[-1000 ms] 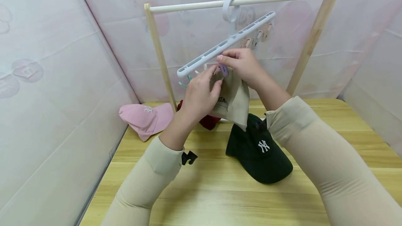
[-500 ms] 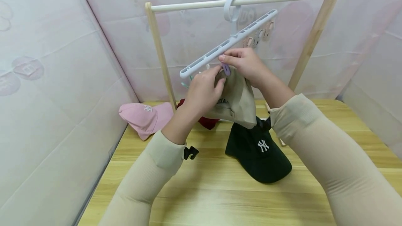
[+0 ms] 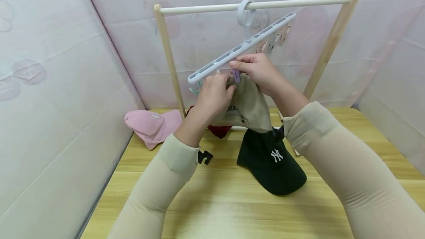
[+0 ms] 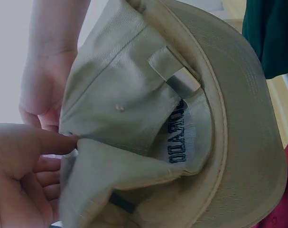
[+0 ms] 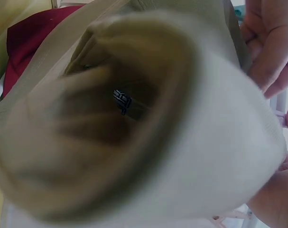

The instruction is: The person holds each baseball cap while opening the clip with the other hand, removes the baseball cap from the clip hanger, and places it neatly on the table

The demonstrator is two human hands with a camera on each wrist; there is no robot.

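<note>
Head: left hand [image 3: 214,97] grips beige cap [image 3: 247,106] under clip hanger [image 3: 242,47]; right hand [image 3: 259,71] pinches purple clip [image 3: 236,76] on cap's top edge
Left wrist: fingers [image 4: 49,142] curled on cap fabric
Right wrist: cap opening fills view, blurred

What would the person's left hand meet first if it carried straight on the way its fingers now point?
Probably the white clip hanger: the left hand holds the beige cap just below it, fingers pointing up and away. Depth is unclear.

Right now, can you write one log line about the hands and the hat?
left hand: grips soft beige cotton cap | right hand: pinches small purple plastic clip | cap: at clip
</note>
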